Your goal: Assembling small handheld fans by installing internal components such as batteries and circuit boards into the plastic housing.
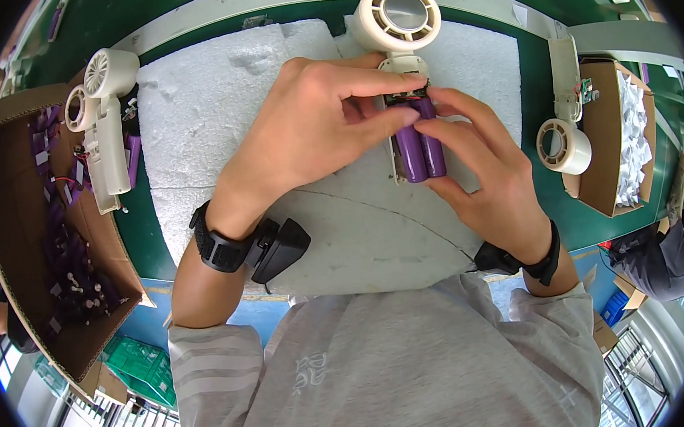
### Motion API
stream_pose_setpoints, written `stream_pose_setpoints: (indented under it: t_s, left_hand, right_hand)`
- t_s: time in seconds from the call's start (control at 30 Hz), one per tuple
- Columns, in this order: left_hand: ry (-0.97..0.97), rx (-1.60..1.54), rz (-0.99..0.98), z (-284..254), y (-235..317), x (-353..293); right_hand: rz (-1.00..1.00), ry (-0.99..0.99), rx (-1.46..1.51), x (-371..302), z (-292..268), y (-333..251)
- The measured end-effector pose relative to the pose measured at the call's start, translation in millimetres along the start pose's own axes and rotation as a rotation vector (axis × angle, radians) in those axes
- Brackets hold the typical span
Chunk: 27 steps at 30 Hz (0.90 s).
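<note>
A cream handheld fan [399, 40] with a round slotted head lies on the white foam pad, its handle open toward me. Two purple cylindrical batteries [413, 158] lie side by side in or over the handle. Above them a small circuit board [403, 96] partly shows between my fingers. My left hand [288, 137] is closed on the fan, its index finger across the handle's top and its thumb on the batteries' upper ends. My right hand [491, 170] is closed round the batteries from the right, fingertips on their upper part and thumb low beside them.
White foam [207, 128] covers the middle of the green table [302, 17]. At left stand a cardboard box [4, 208] of purple batteries and other fan parts [110, 127]. Another open fan [565, 136] lies at right, beside a cardboard box [598, 153] of white pieces. People sit at both sides.
</note>
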<state>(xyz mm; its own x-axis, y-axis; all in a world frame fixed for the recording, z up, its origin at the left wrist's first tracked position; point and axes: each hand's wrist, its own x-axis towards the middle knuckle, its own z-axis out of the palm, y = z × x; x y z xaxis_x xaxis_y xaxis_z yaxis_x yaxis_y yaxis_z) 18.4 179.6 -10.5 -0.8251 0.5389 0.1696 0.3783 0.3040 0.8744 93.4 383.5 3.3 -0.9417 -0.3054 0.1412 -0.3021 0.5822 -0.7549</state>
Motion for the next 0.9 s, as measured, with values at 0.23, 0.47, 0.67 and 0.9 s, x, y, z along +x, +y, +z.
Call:
stream_pose_setpoints:
  t_s: [0.23, 0.47, 0.67, 0.9]
  left_hand:
    - [-0.046, -0.088, -0.050, 0, -2, -1]
    - [-0.015, -0.118, -0.097, 3, -3, -3]
    - [-0.036, -0.074, -0.102, 2, -4, -5]
    - [0.022, -0.137, -0.105, 3, -2, 0]
  right_hand:
    - [-0.027, -0.013, -0.078, 4, -3, 2]
    - [-0.147, 0.033, -0.264, -9, 2, 8]
    - [-0.207, -0.017, -0.578, -16, 8, 7]
    - [-0.229, 0.010, -0.514, -12, 7, 9]
